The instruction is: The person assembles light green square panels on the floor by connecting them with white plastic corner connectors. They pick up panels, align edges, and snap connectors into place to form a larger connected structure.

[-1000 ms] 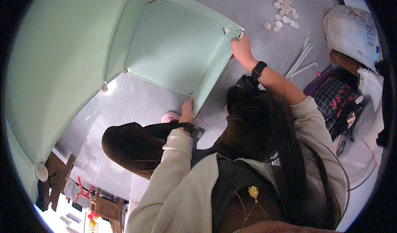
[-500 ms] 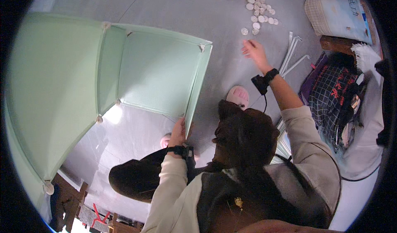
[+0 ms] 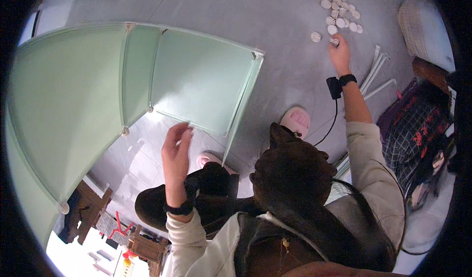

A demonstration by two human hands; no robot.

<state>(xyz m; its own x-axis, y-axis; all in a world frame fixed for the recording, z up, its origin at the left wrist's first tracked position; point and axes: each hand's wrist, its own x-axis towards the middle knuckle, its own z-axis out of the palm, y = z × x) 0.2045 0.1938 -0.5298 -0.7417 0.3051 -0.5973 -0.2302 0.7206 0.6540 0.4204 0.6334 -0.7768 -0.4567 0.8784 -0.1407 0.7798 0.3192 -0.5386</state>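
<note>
Near the pile of white round plastic connectors (image 3: 339,12), my right hand (image 3: 340,53) pinches one white round connector (image 3: 334,42) between its fingertips. A pale green panel structure (image 3: 204,75) of box-like sections stands on the floor to the left, with white connectors at its corners. My left hand (image 3: 175,151) is raised in front of the lower edge of the nearest section, its fingers loosely bent and apart, slightly blurred. Nothing shows in it. A narrow green side panel (image 3: 242,105) slants down from the section's near right corner.
Several white metal rods (image 3: 374,73) lie on the grey floor to the right. Beyond them are a dark checked cloth bag (image 3: 418,124) and a large pale bag (image 3: 423,29). Pink slippers (image 3: 296,121) are on my feet. A cable runs from the device at my right wrist.
My left hand has come off the side panel and moved left. My right hand has reached farther and to the right and taken hold of a connector. The view has shifted somewhat.
</note>
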